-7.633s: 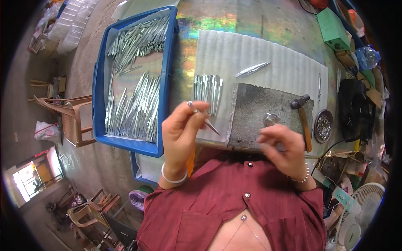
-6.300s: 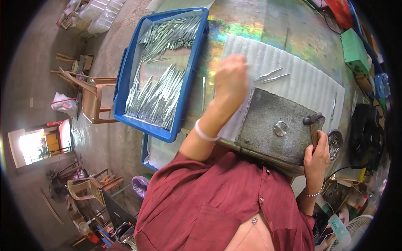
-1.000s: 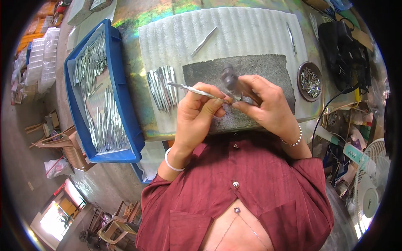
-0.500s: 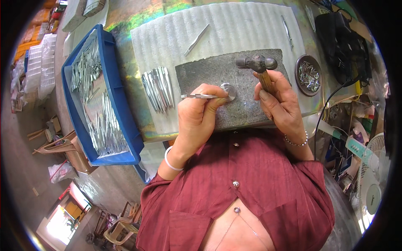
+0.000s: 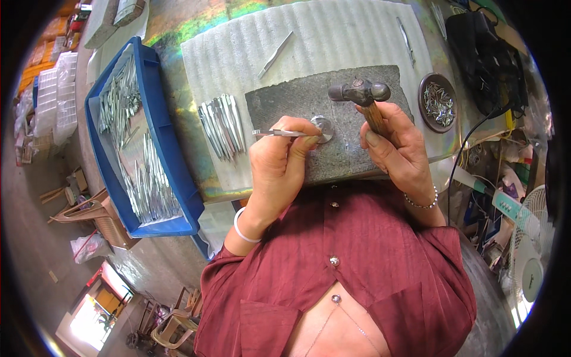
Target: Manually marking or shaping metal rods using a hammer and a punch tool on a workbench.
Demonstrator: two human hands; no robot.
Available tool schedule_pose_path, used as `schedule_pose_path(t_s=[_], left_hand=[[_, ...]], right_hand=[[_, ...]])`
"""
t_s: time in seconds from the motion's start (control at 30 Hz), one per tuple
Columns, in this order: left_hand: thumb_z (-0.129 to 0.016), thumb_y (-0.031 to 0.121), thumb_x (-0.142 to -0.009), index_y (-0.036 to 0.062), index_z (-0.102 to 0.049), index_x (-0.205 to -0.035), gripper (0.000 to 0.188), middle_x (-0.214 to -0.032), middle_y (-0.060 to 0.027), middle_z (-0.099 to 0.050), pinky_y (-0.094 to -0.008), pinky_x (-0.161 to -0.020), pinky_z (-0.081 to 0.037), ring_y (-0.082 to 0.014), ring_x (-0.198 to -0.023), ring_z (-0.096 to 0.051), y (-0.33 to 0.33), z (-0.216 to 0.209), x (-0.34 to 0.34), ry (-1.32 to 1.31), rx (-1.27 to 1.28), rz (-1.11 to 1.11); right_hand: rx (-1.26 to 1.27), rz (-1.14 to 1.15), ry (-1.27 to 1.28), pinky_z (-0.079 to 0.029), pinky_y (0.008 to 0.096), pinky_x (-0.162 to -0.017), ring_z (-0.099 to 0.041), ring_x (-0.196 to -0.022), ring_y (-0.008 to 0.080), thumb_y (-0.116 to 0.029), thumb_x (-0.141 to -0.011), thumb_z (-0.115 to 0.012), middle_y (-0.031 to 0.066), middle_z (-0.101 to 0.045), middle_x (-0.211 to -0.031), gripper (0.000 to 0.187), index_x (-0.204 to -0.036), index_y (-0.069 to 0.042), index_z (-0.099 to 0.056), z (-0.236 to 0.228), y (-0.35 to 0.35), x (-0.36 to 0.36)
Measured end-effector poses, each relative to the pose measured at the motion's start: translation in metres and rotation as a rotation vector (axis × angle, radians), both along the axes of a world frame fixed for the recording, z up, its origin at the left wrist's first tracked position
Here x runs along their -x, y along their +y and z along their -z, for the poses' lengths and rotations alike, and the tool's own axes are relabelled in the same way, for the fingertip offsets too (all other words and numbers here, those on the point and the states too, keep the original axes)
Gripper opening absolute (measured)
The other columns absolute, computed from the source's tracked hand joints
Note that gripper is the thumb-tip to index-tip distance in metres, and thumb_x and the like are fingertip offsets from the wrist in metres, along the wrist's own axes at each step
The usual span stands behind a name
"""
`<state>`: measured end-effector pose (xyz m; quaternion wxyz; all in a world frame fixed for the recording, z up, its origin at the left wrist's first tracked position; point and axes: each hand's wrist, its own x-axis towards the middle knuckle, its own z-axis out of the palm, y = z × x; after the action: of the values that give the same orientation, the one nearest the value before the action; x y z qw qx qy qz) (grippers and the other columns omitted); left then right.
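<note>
My left hand (image 5: 279, 157) pinches a slim metal tweezer piece (image 5: 279, 133) and holds it flat, its tip resting on a round steel anvil disc (image 5: 324, 126) set in a grey stone slab (image 5: 309, 107). My right hand (image 5: 395, 146) grips the wooden handle of a ball-peen hammer (image 5: 360, 92), whose head hovers just right of and above the disc. A row of similar metal pieces (image 5: 223, 125) lies on the white foam sheet (image 5: 333, 41) left of the slab.
A blue tray (image 5: 172, 178) full of metal pieces sits at the left. Two single pieces (image 5: 275, 55) lie on the foam farther back. A small round dish (image 5: 438, 102) of small parts, a black bag (image 5: 485, 53) and a white fan (image 5: 529, 262) are at right.
My right hand picked up the hammer and now holds its head beside the disc. My left hand has laid the metal piece's tip on the disc.
</note>
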<state>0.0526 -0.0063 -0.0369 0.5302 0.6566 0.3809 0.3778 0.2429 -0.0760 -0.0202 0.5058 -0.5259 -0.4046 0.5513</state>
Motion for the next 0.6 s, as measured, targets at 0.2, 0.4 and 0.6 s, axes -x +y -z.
schedule_pose_path(t_s=[0.2,0.4,0.6], left_hand=[[-0.058,-0.007,-0.081,0.0004,-0.059,-0.086,0.010,-0.077,-0.0110,-0.059,-0.0274,-0.058,-0.046,-0.0195,-0.063,-0.058,0.001,-0.001,0.000,0.055,-0.068,0.008],[-0.057,-0.008,-0.082,0.0000,-0.058,-0.086,0.009,-0.076,-0.0101,-0.059,-0.0268,-0.058,-0.045,-0.0182,-0.064,-0.058,0.002,-0.001,0.001,0.065,-0.072,0.018],[-0.056,-0.008,-0.083,-0.0001,-0.057,-0.088,0.009,-0.077,-0.0076,-0.059,-0.0254,-0.059,-0.045,-0.0145,-0.065,-0.057,0.001,0.001,0.001,-0.043,0.055,0.019]], right_hand=[[0.013,-0.009,-0.016,-0.028,0.0155,-0.046,-0.036,-0.053,0.0010,-0.003,-0.094,-0.048,0.0041,-0.053,-0.086,0.038,-0.131,0.000,-0.039,-0.001,-0.001,0.000],[0.015,-0.013,-0.025,-0.029,0.0156,-0.046,-0.036,-0.053,0.0011,-0.004,-0.093,-0.049,0.0046,-0.054,-0.086,0.039,-0.131,0.000,-0.039,-0.003,-0.001,0.001],[0.089,0.031,0.028,-0.044,0.0207,-0.070,-0.049,-0.078,0.0053,-0.005,-0.091,-0.055,0.0001,-0.052,-0.092,0.034,-0.124,-0.001,-0.048,-0.012,0.000,0.003]])
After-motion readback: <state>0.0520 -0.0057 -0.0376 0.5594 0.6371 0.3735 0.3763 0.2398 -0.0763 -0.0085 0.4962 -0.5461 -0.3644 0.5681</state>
